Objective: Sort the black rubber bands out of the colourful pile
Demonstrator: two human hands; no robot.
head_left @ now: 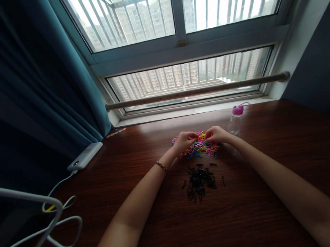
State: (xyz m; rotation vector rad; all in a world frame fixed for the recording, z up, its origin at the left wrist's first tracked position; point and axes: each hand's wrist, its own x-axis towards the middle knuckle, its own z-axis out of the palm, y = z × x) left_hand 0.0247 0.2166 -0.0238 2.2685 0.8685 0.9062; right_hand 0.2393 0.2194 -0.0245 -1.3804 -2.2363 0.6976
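A heap of small, loop-like pieces [199,150] in pink, yellow, blue and other bright colours lies on the brown wooden table. My left hand [185,139] is over its left side, with thumb and fingers pinched together. From the right, my right hand [215,134] reaches the same heap, its fingers also closed in a pinch. Whatever either pinch holds is too small to make out. Nearer to me, between my forearms, lies a separate pile of small black pieces [199,179], also loop-like, with a few strays around it.
A clear bottle [234,123] with a pink lid stands behind my right wrist. At the left of the table [108,204] lie a white power bank [85,157] and its cable [62,181]. A white curved tube [24,195] crosses the lower left. Window and curtain [73,89] border the far side.
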